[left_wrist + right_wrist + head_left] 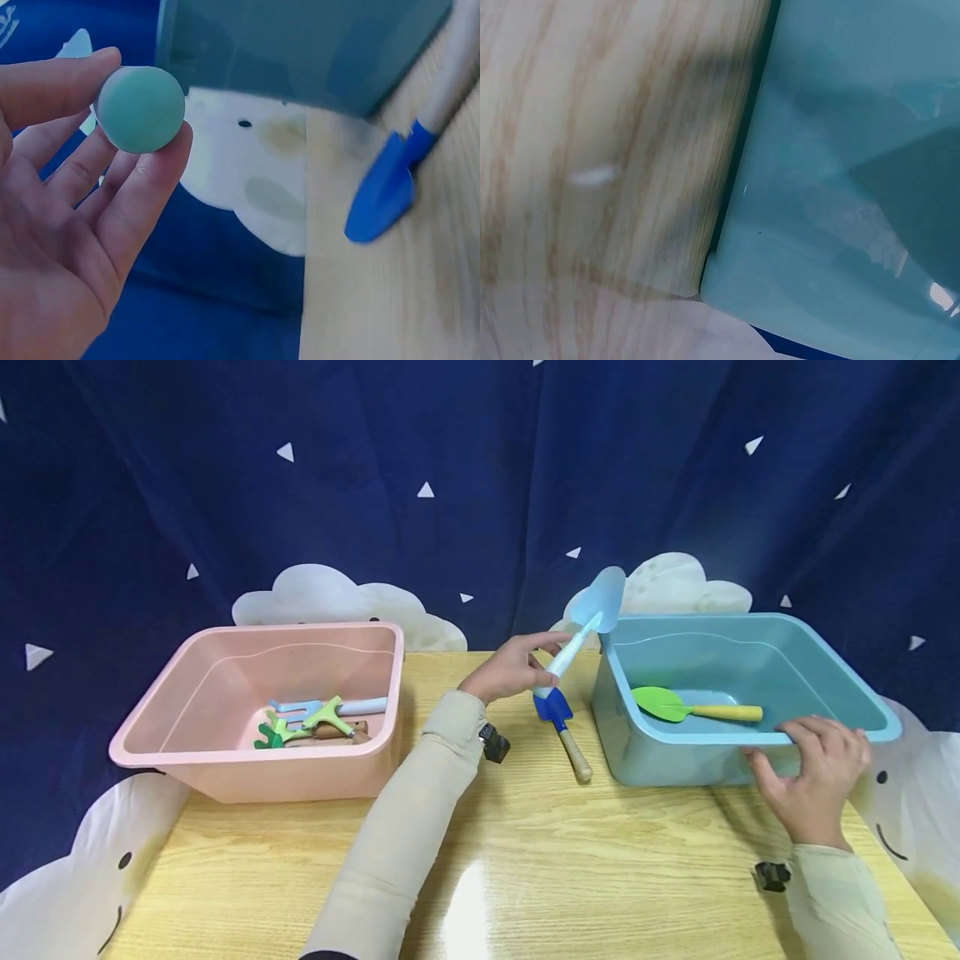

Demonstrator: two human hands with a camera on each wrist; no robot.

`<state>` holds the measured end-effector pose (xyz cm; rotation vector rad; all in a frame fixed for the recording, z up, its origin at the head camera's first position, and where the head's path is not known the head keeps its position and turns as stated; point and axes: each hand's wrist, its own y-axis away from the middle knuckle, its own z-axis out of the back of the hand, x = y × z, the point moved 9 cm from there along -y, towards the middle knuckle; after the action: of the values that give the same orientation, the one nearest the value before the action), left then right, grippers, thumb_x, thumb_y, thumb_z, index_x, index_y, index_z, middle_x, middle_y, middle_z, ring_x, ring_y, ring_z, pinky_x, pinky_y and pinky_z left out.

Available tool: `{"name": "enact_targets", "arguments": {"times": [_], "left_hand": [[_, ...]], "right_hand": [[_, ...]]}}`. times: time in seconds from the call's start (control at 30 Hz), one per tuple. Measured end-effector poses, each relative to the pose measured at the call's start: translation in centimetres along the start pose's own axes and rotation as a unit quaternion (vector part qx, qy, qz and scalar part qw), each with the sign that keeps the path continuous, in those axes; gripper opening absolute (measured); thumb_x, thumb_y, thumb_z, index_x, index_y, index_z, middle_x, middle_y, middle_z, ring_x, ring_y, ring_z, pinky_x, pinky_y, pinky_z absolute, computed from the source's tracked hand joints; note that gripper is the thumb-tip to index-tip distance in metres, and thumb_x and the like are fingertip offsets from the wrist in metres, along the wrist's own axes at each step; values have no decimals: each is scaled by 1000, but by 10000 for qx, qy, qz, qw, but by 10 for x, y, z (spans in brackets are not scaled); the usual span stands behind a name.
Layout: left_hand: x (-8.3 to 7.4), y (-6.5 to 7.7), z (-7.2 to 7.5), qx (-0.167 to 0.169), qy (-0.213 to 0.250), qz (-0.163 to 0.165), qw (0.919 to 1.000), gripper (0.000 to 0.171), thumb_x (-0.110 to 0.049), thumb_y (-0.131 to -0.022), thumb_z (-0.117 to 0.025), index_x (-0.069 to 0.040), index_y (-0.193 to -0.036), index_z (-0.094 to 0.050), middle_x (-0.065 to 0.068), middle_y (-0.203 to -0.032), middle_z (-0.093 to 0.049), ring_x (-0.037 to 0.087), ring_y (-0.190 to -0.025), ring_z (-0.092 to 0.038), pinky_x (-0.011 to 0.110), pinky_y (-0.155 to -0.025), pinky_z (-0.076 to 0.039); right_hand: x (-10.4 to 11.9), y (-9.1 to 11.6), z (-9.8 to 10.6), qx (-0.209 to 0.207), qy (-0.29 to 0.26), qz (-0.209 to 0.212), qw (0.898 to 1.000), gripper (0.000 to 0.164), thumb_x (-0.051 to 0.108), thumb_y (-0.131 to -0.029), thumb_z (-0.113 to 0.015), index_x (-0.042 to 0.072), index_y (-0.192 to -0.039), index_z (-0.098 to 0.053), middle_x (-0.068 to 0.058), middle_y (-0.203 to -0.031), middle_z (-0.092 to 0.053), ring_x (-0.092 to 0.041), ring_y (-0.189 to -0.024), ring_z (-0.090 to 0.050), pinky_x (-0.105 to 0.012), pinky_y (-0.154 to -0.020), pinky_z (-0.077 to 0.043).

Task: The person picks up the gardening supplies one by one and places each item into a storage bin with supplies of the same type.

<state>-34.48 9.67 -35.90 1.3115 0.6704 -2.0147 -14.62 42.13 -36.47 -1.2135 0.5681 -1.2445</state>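
Observation:
My left hand (512,667) pinches the handle of a light blue trowel (568,657), its blade up beside the left rim of the blue tub (628,752). In the left wrist view the round handle end (142,110) sits between thumb and fingers. At the tub's front rim, my right hand (819,777) grips the edge, fingers over it and thumb outside. Inside that tub lies a green trowel with a yellow handle (726,712). Below my left hand, a dark blue trowel with a wooden handle (573,753) rests on the table. The right wrist view shows no fingers.
On the left stands a pink tub (300,768) holding several small garden tools, among them a light green fork (330,717) and a light blue rake (367,705). Both tubs stand on the wooden table (570,868). Behind it hangs a dark blue curtain (480,460) with clouds.

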Motion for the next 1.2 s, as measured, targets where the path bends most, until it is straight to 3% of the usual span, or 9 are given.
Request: {"name": "enact_targets", "arguments": {"times": [0.27,0.57,0.8,1.2], "left_hand": [[-40,-21,-18,468,-194,-357,9981,65,0,-86,-67,-19,-146,-49,12,-127,-59,26,-87,-70,28,-75,-58],[-75,-41,-47,1232,-185,-324,9917,64,0,-87,-65,-19,-147,-49,10,-128,-57,20,-82,-68,25,-74,-57],[-88,-55,-70,1401,-137,-84,9900,64,-3,-86,-70,-25,-144,-53,2,-126,-60,12,-80,-59,25,-59,-47],[-92,-73,-104,1410,543,492,9873,63,-2,-86,-69,-27,-143,-54,-2,-121,-62,12,-88,-64,27,-71,-55]], "right_hand": [[0,-1,-1,-3,9,38,10000,84,73,-79,-61,-10,-91,-65,-32,-98,-60,-50,-102,-48,-64,-113,-16],[-2,-2,1,-54,21,67,10000,82,72,-80,-62,-10,-91,-65,-31,-97,-61,-51,-102,-49,-64,-113,-17],[-3,-1,3,-85,14,-41,10000,85,74,-78,-62,-10,-90,-65,-32,-96,-61,-50,-102,-49,-63,-114,-16],[-3,-3,15,-203,53,26,9998,86,74,-79,-61,-11,-89,-63,-33,-95,-60,-52,-102,-48,-63,-113,-16]]}}
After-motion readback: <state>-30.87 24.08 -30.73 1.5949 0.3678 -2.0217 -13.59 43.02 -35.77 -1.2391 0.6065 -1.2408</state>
